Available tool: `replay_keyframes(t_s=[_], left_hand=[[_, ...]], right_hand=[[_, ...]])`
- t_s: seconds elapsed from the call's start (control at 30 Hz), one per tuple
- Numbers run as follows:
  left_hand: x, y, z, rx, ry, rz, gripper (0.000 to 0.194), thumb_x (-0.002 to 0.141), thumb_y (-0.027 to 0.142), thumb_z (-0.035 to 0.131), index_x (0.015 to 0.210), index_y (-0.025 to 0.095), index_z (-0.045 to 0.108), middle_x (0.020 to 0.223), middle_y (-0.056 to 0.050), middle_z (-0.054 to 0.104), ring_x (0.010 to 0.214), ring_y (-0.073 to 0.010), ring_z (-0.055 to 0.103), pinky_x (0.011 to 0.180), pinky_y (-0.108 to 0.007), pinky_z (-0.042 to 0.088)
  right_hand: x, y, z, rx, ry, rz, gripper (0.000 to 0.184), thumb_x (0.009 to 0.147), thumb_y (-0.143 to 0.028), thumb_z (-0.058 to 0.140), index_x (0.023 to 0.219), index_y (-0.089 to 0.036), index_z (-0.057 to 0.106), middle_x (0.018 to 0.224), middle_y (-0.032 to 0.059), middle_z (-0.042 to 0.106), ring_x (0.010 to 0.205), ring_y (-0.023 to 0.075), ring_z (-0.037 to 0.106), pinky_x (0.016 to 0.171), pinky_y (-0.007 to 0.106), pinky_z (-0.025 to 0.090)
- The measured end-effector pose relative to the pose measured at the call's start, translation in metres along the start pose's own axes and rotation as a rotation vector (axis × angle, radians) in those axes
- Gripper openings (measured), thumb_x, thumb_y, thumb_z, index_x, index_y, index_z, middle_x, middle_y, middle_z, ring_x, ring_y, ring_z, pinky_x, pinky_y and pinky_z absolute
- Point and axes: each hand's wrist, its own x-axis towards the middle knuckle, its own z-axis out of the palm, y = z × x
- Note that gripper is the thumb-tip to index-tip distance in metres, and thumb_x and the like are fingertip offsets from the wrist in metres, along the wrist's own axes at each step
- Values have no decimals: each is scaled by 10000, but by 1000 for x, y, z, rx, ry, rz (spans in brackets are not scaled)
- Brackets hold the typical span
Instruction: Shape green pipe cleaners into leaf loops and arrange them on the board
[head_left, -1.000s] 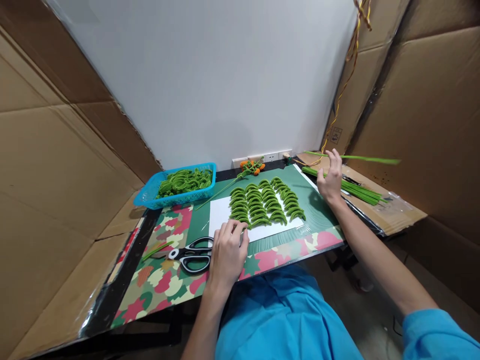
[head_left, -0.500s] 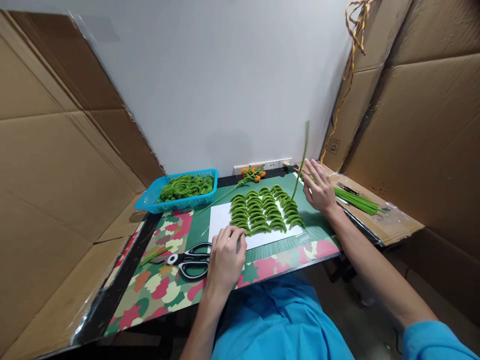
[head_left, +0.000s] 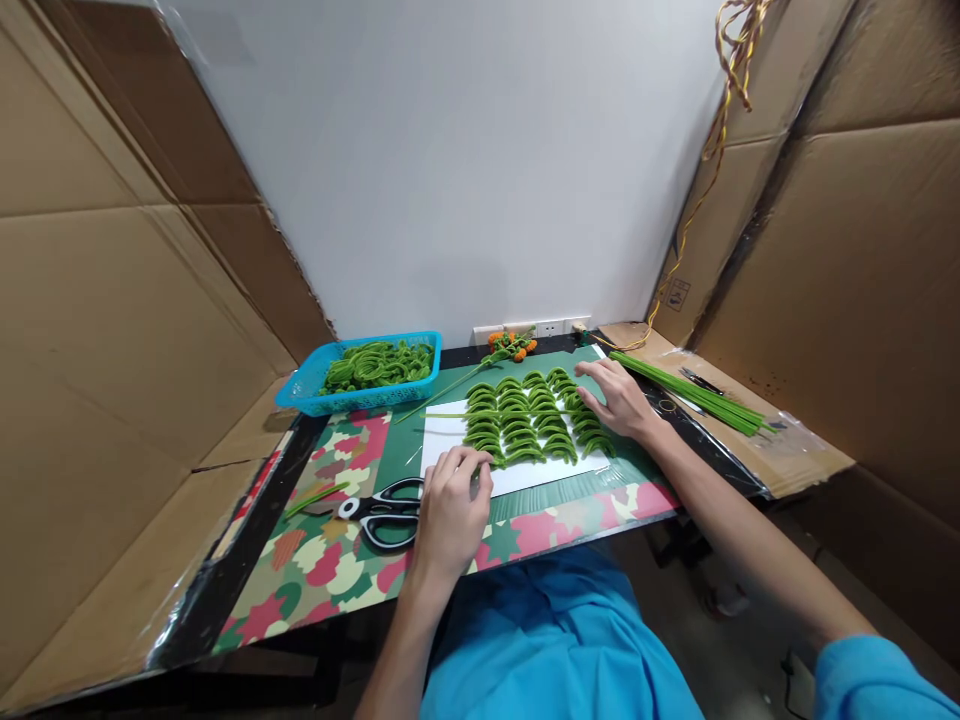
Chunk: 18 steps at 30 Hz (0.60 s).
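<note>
Several rows of curved green pipe-cleaner pieces (head_left: 525,420) lie on a white sheet (head_left: 442,440) on a green mat. My left hand (head_left: 450,510) rests at the sheet's near left corner, fingers curled, with its tips on the nearest curved piece of the left row. My right hand (head_left: 619,400) reaches over the right rows and holds the end of a straight green stem (head_left: 450,415). The stem lies crosswise over the rows and points left.
A blue basket (head_left: 360,385) of green pieces stands at the back left. Black scissors (head_left: 382,515) lie just left of my left hand. A bundle of green stems (head_left: 690,390) and small pliers (head_left: 701,380) lie on cardboard at the right. An orange flower sprig (head_left: 510,345) lies by the wall. Cardboard walls flank both sides.
My right hand swung the single stem from the bundle at the right, up and over, and lowered it across the rows. My left hand stayed put.
</note>
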Motion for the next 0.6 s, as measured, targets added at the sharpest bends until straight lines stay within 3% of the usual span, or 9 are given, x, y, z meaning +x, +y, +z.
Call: replay_keyframes(t_s=[0.1, 0.2, 0.47, 0.6], left_hand=[[-1, 1, 0, -8, 4, -3, 172, 1027, 190, 531, 1034, 230, 699, 1052, -63, 718, 1060, -277, 664, 919, -411, 419], [-1, 2, -1, -5, 3, -6, 170, 1028, 178, 532, 1031, 228, 694, 1050, -60, 717, 1059, -273, 665, 919, -407, 423], [-1, 3, -1, -8, 14, 13, 164, 1023, 161, 544, 1027, 221, 697, 1042, -51, 718, 1040, -261, 670, 910, -403, 441], [-2, 5, -2, -36, 34, 27, 173, 1017, 167, 546, 1026, 226, 709, 1036, -55, 723, 1038, -265, 678, 901, -403, 452]], right_hand=[[8, -11, 4, 9, -91, -43, 195, 1066, -287, 546, 1105, -198, 716, 1146, 143, 746, 1129, 326, 605, 1007, 494, 519], [12, -18, 8, 33, -173, -59, 159, 1031, -269, 610, 972, -216, 748, 1266, 129, 722, 1260, 342, 542, 1079, 532, 485], [8, -19, 3, 6, -287, -35, 88, 938, -218, 708, 921, -225, 794, 1356, 119, 688, 1350, 379, 499, 1117, 602, 445], [14, -21, 3, 33, -217, 8, 166, 965, -186, 664, 865, -231, 788, 1308, 115, 717, 1290, 363, 540, 1073, 599, 479]])
